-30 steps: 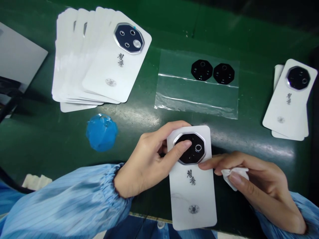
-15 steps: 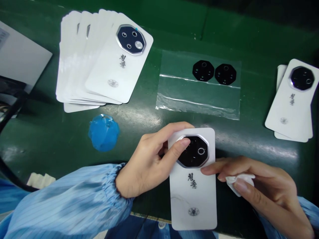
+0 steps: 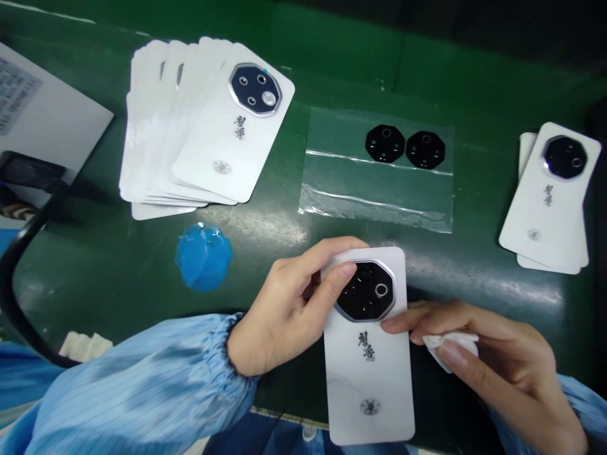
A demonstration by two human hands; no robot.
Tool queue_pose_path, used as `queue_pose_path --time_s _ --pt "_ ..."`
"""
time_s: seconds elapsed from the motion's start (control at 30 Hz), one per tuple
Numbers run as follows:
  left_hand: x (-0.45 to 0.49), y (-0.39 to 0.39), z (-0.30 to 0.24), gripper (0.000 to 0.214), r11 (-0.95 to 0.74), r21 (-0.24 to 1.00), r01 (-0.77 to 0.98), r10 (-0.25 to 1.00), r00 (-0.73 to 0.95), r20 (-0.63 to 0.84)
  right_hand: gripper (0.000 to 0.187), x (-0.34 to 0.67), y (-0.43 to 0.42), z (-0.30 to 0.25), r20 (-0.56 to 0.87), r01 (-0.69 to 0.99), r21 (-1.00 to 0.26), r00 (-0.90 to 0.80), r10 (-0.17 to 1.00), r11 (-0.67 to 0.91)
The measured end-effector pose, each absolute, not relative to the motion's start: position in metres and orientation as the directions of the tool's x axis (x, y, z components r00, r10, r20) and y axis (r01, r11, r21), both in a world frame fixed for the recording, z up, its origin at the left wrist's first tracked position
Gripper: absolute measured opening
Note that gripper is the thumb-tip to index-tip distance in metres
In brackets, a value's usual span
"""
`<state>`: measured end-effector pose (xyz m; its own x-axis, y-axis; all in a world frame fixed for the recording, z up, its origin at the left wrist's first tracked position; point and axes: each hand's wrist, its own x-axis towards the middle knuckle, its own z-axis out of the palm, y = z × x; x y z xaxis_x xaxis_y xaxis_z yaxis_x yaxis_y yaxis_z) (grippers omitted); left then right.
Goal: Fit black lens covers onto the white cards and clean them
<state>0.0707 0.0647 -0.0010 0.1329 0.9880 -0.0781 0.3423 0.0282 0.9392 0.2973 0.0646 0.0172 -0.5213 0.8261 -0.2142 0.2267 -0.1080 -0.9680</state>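
A white phone back cover [image 3: 367, 373] lies at the near edge of the green table, its black octagonal camera lens [image 3: 366, 292] at the top. My left hand [image 3: 284, 306] grips the cover's upper left corner, thumb resting on the lens's left edge. My right hand [image 3: 488, 354] touches the cover's right edge with one fingertip and pinches a small white wipe [image 3: 448, 346] between thumb and fingers.
A fanned stack of white covers [image 3: 190, 139] lies at the back left. A clear plastic sheet [image 3: 379, 189] carries two black lenses [image 3: 404, 147]. Finished covers [image 3: 550, 199] sit at the right. A blue film scrap [image 3: 203, 256] and a black cable [image 3: 19, 278] lie at the left.
My left thumb has slid from the middle of the lens to its left edge. The right hand and wipe have barely moved.
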Motion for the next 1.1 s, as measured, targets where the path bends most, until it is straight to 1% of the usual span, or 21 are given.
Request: queue_pose_path --time_s 0.07,0.13,0.2,0.27,0.33,0.4,0.43,0.5,0.53,0.57,0.63,0.7,0.83,0.97,1.03,1.1 --pt "0.071 0.064 -0.002 0.025 0.1 0.974 0.205 0.981 0.145 -0.131 0.02 0.298 0.064 0.017 -0.192 0.232 -0.969 -0.494 0.848 -0.084" --pt "0.075 0.062 -0.003 0.044 0.183 0.983 -0.015 0.967 0.181 -0.177 0.02 0.3 0.064 0.02 -0.151 0.228 -0.972 -0.435 0.888 -0.054" --pt "0.083 0.062 -0.002 0.063 0.236 0.953 -0.191 0.954 0.231 -0.19 0.017 0.305 0.066 0.024 -0.111 0.217 -0.976 -0.354 0.929 -0.034" --pt "0.096 0.065 0.001 0.068 0.235 0.941 -0.244 0.952 0.252 -0.173 0.014 0.312 0.07 0.03 -0.085 0.199 -0.979 -0.271 0.959 -0.031" --pt "0.114 0.073 0.006 0.06 0.199 0.961 -0.193 0.957 0.25 -0.148 0.013 0.321 0.074 0.037 -0.061 0.192 -0.981 -0.171 0.983 -0.027" --pt "0.138 0.089 0.011 0.052 0.14 0.988 -0.071 0.961 0.248 -0.119 0.012 0.334 0.077 0.042 0.028 0.204 -0.979 -0.006 1.0 0.029" --pt "0.152 0.1 0.012 0.049 0.106 0.994 0.004 0.962 0.252 -0.104 0.011 0.34 0.076 0.044 0.095 0.218 -0.973 0.091 0.991 0.073" --pt "0.183 0.126 0.012 0.043 0.031 0.994 0.104 0.956 0.288 -0.06 0.01 0.355 0.071 0.045 0.224 0.247 -0.956 0.261 0.939 0.16" --pt "0.198 0.141 0.009 0.04 -0.002 0.99 0.143 0.953 0.301 -0.042 0.01 0.362 0.065 0.044 0.269 0.258 -0.947 0.322 0.908 0.189" --pt "0.213 0.155 0.006 0.039 -0.036 0.982 0.185 0.952 0.306 -0.023 0.011 0.368 0.058 0.042 0.285 0.269 -0.943 0.358 0.889 0.194" --pt "0.239 0.181 -0.002 0.036 -0.096 0.951 0.294 0.955 0.297 0.005 0.014 0.379 0.04 0.034 0.266 0.29 -0.944 0.378 0.887 0.159" --pt "0.258 0.196 -0.01 0.03 -0.149 0.9 0.41 0.96 0.279 0.032 0.017 0.386 0.02 0.024 0.228 0.317 -0.942 0.362 0.904 0.11" --pt "0.275 0.201 -0.023 0.03 -0.231 0.773 0.591 0.967 0.225 0.118 0.024 0.388 -0.013 0.005 0.228 0.366 -0.928 0.412 0.882 0.069" --pt "0.274 0.201 -0.033 0.04 -0.3 0.696 0.653 0.954 0.212 0.213 0.031 0.383 -0.025 -0.01 0.265 0.421 -0.906 0.489 0.831 0.041" --pt "0.272 0.199 -0.036 0.044 -0.322 0.683 0.656 0.946 0.207 0.248 0.031 0.38 -0.027 -0.015 0.293 0.448 -0.893 0.503 0.813 0.045" --pt "0.268 0.194 -0.039 0.04 -0.339 0.683 0.647 0.94 0.201 0.276 0.027 0.377 -0.027 -0.018 0.321 0.471 -0.881 0.503 0.802 0.057"
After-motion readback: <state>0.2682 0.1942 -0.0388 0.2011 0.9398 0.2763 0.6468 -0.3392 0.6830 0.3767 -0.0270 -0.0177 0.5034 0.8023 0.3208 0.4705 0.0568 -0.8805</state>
